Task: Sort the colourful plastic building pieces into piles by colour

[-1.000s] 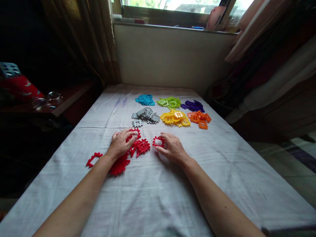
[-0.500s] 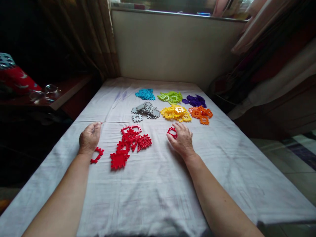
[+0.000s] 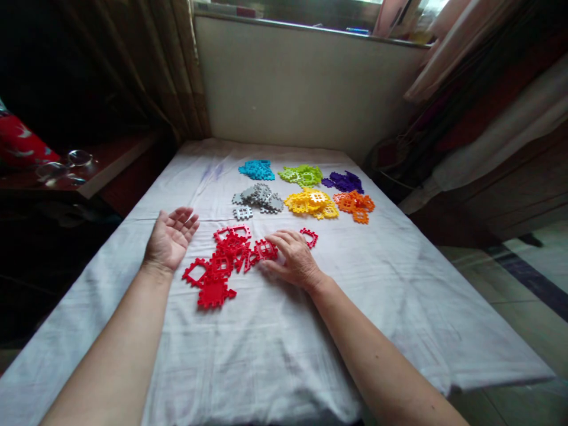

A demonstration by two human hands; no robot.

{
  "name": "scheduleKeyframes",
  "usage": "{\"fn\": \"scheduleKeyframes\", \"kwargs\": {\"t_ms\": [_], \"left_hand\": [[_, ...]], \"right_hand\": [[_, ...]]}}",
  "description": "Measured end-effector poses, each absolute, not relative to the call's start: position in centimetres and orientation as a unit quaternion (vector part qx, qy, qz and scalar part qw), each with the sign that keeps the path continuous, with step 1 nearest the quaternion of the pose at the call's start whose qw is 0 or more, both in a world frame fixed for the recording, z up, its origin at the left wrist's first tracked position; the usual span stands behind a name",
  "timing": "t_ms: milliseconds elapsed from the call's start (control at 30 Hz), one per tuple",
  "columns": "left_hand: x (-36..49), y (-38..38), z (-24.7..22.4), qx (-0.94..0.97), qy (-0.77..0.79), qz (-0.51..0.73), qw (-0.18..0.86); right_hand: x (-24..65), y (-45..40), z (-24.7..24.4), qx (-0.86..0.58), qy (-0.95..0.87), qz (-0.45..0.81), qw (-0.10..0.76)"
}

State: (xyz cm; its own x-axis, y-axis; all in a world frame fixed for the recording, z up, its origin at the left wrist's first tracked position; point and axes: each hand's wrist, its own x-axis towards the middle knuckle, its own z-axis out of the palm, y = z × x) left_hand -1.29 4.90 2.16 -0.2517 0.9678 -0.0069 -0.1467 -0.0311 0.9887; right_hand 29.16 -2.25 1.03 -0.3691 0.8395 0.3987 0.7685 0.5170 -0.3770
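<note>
My left hand (image 3: 171,238) is turned palm up and open, its fingers spread, holding nothing. Just right of it lies a loose heap of red interlocking plastic tiles (image 3: 222,264) with notched edges; some are solid, some framed like windows. A red frame tile (image 3: 196,273) rests at the heap's left edge, close to my left wrist. Over the heap's right end reaches my right hand (image 3: 293,258), palm down with fingers apart, touching or just above a red window tile (image 3: 266,249). A separate red frame tile (image 3: 309,238) lies beyond its knuckles.
Behind the red tiles sit piles sorted by colour: grey (image 3: 258,198), yellow (image 3: 312,203), orange (image 3: 355,205), blue (image 3: 257,170), green (image 3: 302,174) and purple (image 3: 344,181). Eyeglasses (image 3: 66,167) lie on a dark side table at left. A wall closes off the cloth-covered table's far end.
My right hand has left the far red frame tile and moved left to the heap. My left hand has opened from a closed pose, and the left frame tile now sits against the heap.
</note>
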Motion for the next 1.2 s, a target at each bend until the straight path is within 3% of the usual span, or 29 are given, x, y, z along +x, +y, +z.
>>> {"fn": "scheduleKeyframes", "kwargs": {"t_ms": [167, 400, 900, 1200], "left_hand": [[-3.0, 4.3, 3.0, 0.33, 0.478, 0.632, 0.514], [-3.0, 4.6, 2.5, 0.316, 0.461, 0.649, 0.517], [-2.9, 4.5, 2.5, 0.241, 0.413, 0.682, 0.553], [-2.3, 4.2, 3.5, 0.131, 0.373, 0.688, 0.608]], "right_hand": [[33.1, -1.7, 0.7, -0.618, -0.717, -0.001, 0.323], [35.7, -1.5, 0.1, -0.706, -0.657, -0.023, 0.264], [27.3, -3.2, 1.1, -0.519, -0.821, 0.068, 0.23], [32.7, -2.5, 0.8, -0.514, -0.789, 0.05, 0.333]]}}
